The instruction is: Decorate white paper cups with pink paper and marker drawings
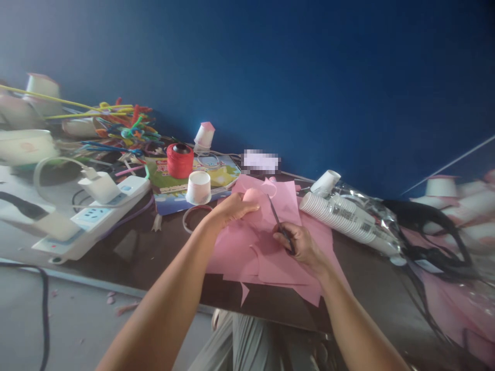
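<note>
While our left hand (232, 206) curls its fingers around a pink paper piece (253, 196), our right hand (299, 245) (fingers clamped) holds scissors (279, 224), blades pointing up-left, over pink sheets (247, 252) on the worktop (162, 257).

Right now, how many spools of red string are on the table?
1. The red spool stands upright on the colourful booklet, behind the upturned white paper cup, left of the pink paper. Others may be hidden in the pipe-cleaner pile.
</note>
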`<state>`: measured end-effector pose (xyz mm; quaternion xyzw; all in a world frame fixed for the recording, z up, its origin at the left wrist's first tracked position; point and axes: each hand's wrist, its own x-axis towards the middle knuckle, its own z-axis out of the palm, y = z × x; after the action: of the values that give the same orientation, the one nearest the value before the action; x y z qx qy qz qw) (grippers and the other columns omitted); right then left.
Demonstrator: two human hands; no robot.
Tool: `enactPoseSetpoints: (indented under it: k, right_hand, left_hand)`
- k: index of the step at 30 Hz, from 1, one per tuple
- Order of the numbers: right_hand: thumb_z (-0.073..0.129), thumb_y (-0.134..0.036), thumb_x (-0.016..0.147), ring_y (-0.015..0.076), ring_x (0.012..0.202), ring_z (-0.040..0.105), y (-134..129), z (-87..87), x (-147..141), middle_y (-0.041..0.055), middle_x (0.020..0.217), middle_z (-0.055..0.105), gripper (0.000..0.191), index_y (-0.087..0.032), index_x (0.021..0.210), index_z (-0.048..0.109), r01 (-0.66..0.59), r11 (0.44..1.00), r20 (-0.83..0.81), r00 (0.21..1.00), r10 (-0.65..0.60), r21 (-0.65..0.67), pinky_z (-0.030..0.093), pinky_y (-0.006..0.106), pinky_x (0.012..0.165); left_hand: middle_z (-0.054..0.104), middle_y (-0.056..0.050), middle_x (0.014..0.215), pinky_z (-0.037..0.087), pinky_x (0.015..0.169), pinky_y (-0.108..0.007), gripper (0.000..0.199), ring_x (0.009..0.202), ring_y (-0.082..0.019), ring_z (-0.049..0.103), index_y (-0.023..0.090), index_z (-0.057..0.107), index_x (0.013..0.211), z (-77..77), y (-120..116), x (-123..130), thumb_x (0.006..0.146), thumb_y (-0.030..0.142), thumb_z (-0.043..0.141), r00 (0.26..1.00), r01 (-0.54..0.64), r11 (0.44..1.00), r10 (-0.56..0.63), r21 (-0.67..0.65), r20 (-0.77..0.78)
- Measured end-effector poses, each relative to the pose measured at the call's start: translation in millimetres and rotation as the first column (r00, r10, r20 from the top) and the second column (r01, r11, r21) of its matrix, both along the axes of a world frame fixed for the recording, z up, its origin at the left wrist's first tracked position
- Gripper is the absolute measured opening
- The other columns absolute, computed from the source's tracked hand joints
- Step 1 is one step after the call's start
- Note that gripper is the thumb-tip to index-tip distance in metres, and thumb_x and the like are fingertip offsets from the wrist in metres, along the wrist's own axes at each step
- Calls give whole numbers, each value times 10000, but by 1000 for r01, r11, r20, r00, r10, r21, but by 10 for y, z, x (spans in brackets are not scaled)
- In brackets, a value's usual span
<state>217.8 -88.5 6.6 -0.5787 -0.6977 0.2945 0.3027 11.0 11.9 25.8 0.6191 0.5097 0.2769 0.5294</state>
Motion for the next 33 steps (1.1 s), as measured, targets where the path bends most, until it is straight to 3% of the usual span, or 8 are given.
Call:
enactPoseSetpoints:
  k: [7, 12, 18, 23, 33]
  right_hand:
    - [597, -486, 822, 87, 510, 367, -4, 18, -15, -47, 569, 420, 320, -167, 803, 599, 5, 999, -61, 998, -8, -40, 295, 227, 492]
    - [611, -521, 795, 78, 468, 362, 18, 18, -18, -51, 552, 429, 360, -163, 823, 589, -8, 995, -116, 993, -3, -99, 292, 223, 454]
    - [600, -512, 807, 85, 476, 394, 30, -25, 24, -39, 560, 470, 343, -170, 830, 601, -21, 998, -91, 996, 15, -65, 310, 215, 446]
    - [594, -496, 818, 89, 487, 399, 25, -5, 28, -44, 553, 456, 325, -171, 814, 601, -28, 998, -76, 997, 24, -59, 316, 221, 469]
    - [587, -487, 824, 98, 558, 393, 17, 13, 35, -34, 605, 450, 321, -168, 804, 611, -49, 998, -44, 998, 48, -30, 320, 225, 524]
  left_hand:
    - [687, -83, 757, 400, 486, -263, 370, 619, -201, 601, 167, 684, 865, -50, 36, -23, 626, 449, 664, 999, 30, 999, -29, 19, -19]
    - [692, -87, 796, 396, 483, -260, 375, 646, -203, 611, 167, 665, 888, 47, -25, -9, 628, 438, 663, 997, 28, 1000, -29, -13, -77]
    - [695, -81, 850, 409, 507, -264, 389, 716, -219, 629, 169, 649, 918, 145, -98, 9, 632, 432, 664, 992, 28, 999, -31, -24, -126]
    - [695, -88, 898, 418, 522, -271, 501, 760, -237, 633, 171, 644, 1000, 99, -69, 4, 606, 478, 688, 984, 21, 1000, -23, -13, -175]
    - [693, -106, 942, 418, 545, -272, 504, 795, -245, 631, 170, 652, 995, 94, -59, -19, 604, 486, 686, 979, 44, 999, -44, -7, -198]
